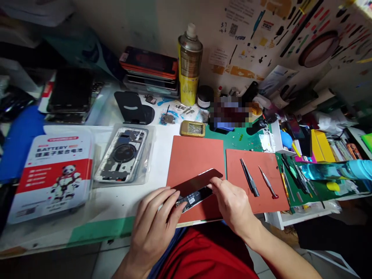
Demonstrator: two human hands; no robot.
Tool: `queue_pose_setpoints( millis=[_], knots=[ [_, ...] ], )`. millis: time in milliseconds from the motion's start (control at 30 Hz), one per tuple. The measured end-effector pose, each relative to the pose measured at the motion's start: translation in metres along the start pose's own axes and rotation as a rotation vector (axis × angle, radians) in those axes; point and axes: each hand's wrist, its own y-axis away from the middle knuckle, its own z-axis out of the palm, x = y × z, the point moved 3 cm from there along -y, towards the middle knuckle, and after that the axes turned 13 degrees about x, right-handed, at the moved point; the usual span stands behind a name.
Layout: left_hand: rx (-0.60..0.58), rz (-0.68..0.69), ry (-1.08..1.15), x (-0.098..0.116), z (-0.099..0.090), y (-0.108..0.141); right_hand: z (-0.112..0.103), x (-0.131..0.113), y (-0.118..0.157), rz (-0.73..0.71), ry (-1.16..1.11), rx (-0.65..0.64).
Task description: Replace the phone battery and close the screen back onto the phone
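Over the reddish mat (197,151) an opened phone is tilted between my hands. Its dark screen (197,182) stands raised at an angle from the phone body (193,199), where a black battery with a white label shows. My left hand (155,219) is closed around the left end, fingers on the far side and thumb at the near edge. At the right end, my right hand (234,203) pinches the raised screen's edge; its fingertips are partly hidden. On a second mat (273,199) to the right lie a dark pen-like tool (249,178) and a slim screwdriver (267,182).
Left of the mat are a phone back housing (120,155) and a battery package (55,174). Behind stand a small tin (192,128), a spray can (189,66) and stacked phones (149,64). Several hand tools and a blue bottle (334,170) lie at the right.
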Motion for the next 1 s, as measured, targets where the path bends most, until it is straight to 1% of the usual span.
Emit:
queue_pose_setpoints(
  millis=[67, 267, 333, 500, 600, 667, 833, 1000],
  knots=[
    [-0.025, 0.015, 0.029, -0.005, 0.002, 0.004, 0.001, 0.000, 0.006, 0.000, -0.015, 0.021],
    [0.001, 0.033, 0.069, -0.003, 0.002, 0.008, -0.001, -0.008, 0.015, 0.002, -0.035, 0.123],
    [-0.023, 0.016, 0.073, -0.002, 0.000, 0.006, -0.002, -0.012, 0.019, 0.073, -0.035, 0.166],
    [-0.130, -0.016, 0.083, -0.002, -0.003, 0.004, 0.001, -0.019, 0.034, 0.378, -0.136, 0.264],
    [-0.195, -0.029, 0.091, -0.005, -0.003, 0.007, 0.004, -0.023, 0.040, 0.523, -0.209, 0.293],
    [-0.234, -0.047, 0.099, -0.008, -0.004, 0.010, 0.005, -0.025, 0.041, 0.585, -0.254, 0.310],
    [-0.276, -0.087, 0.141, -0.012, -0.004, 0.015, 0.009, -0.029, 0.043, 0.678, -0.324, 0.307],
    [-0.291, -0.019, 0.116, -0.014, -0.004, 0.021, 0.016, -0.029, 0.052, 0.786, -0.403, 0.277]
  ],
)
